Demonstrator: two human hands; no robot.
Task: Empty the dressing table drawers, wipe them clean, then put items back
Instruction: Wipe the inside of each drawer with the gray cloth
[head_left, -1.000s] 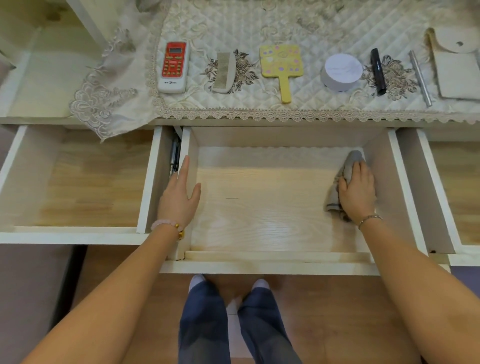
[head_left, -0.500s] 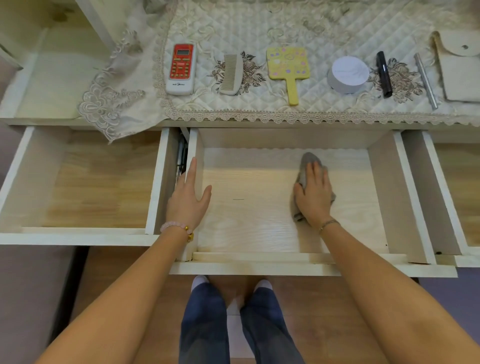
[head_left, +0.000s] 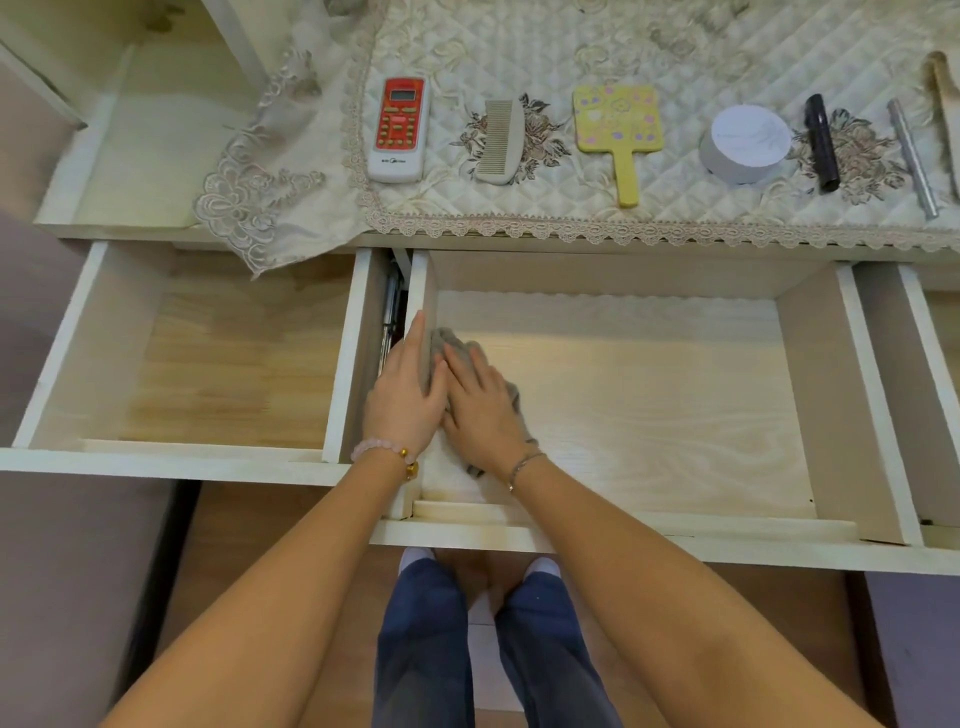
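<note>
The right hand (head_left: 483, 410) lies flat on the crumpled grey wiping cloth (head_left: 451, 342), its fingers almost straight and close together, pressing the cloth onto the pale wooden floor of the open middle drawer (head_left: 649, 405); the cloth sits at the left side of this drawer, just beside the left wall. The left hand (head_left: 402, 400) rests on that white left wall, its fingers straight and joined, holding nothing; its thumb side touches the right hand. The open left drawer (head_left: 218, 374) shows only its wooden floor. On the quilted cream table cover (head_left: 519, 52) above lie a red and white remote control (head_left: 399, 130), a pale grey comb (head_left: 501, 141), a yellow hand mirror (head_left: 618, 127), a round white box (head_left: 744, 144) and a black tube (head_left: 822, 143).
</note>
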